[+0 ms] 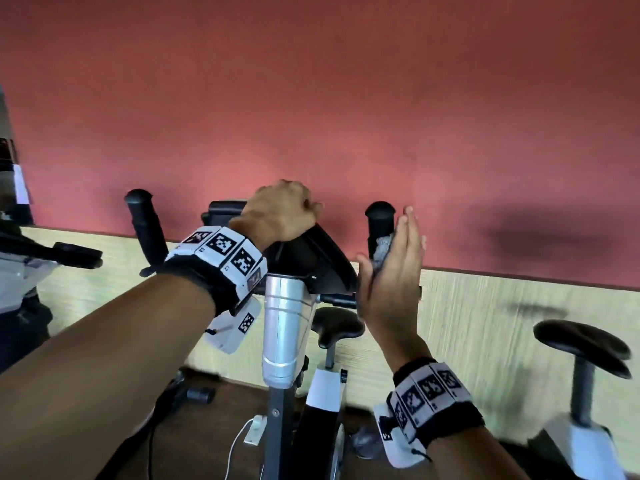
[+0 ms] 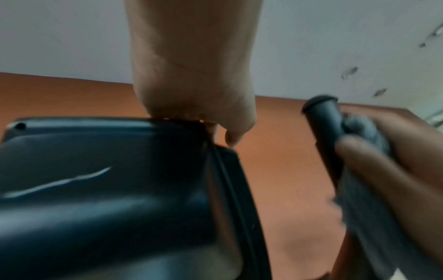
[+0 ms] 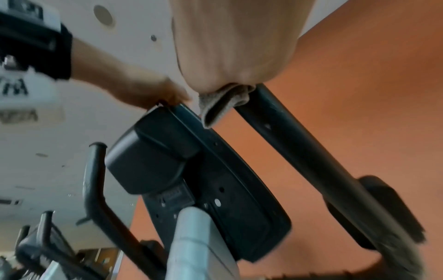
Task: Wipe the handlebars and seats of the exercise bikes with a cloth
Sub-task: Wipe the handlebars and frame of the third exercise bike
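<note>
Right hand nearest, fingers straight and together, thumb alongside, pressing crumpled grey cloth flat against right black foam-covered handlebar grip, just below its capped top
Left hand beyond silver metal steering post, fingers curled over top edge of black plastic console housing
Left black handlebar grip bare, upright
Black padded saddle behind post; second black saddle far right
Red wall behind; no containers visible
</note>
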A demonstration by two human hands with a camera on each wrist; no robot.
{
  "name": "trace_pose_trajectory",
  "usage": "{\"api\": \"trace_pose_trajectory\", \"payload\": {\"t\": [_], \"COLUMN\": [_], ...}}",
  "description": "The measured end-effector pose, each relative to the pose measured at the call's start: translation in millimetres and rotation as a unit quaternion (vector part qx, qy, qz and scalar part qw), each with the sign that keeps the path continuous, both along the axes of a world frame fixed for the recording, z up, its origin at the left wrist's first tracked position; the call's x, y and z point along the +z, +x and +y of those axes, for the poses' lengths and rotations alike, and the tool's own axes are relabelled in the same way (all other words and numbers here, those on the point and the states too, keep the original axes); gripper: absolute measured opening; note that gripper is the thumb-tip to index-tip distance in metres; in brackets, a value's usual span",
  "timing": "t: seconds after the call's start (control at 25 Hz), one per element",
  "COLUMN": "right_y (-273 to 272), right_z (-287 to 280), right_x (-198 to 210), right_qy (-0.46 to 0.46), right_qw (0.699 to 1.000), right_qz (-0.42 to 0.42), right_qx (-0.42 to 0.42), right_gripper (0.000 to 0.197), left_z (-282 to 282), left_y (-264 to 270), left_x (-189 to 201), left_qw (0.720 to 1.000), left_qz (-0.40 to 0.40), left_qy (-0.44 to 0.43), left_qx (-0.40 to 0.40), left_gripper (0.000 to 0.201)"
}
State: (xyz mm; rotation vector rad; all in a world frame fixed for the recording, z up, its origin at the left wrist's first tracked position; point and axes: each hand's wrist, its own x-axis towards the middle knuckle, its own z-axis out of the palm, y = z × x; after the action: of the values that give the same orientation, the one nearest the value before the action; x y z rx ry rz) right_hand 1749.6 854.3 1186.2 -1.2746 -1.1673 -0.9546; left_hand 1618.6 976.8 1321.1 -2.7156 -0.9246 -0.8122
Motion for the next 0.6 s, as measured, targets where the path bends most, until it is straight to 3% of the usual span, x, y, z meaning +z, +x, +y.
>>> {"api": "trace_pose_trajectory", "payload": {"t": [0.12, 0.24, 0.4, 0.52, 0.6], "right_y": [-13.1, -11.4, -26.1, -31.9, -33.6], "right_z": [8.2, 2.9, -10.4, -3.6, -0.8], "right_x": [35.1, 19.4, 12.2, 35.9, 28.7], "right_qy": [0.041, 0.018, -0.032, 0.004, 0.026], "right_qw": [0.998, 0.999, 0.996, 0.997, 0.996], "right_qz": [0.032, 0.044, 0.077, 0.07, 0.073], "right_qx": [-0.022, -0.026, -0.022, -0.039, -0.054], "right_gripper": [0.062, 0.066, 0.071, 0.069, 0.069], "left_z": [12.9, 13.8, 5.0, 1.9, 3.5], "left_y": [1.4, 6.7, 2.3, 1.3, -0.9], "left_x": [-7.9, -11.5, -23.6, -26.3, -27.8], "left_qw": [0.997, 0.992, 0.991, 0.99, 0.989], "left_qz": [0.026, 0.006, -0.031, -0.053, -0.068], "left_qy": [0.07, 0.122, 0.125, 0.129, 0.131], "left_qx": [0.014, 0.023, 0.031, 0.013, 0.002], "left_gripper": [0.052, 0.054, 0.049, 0.045, 0.045]}}
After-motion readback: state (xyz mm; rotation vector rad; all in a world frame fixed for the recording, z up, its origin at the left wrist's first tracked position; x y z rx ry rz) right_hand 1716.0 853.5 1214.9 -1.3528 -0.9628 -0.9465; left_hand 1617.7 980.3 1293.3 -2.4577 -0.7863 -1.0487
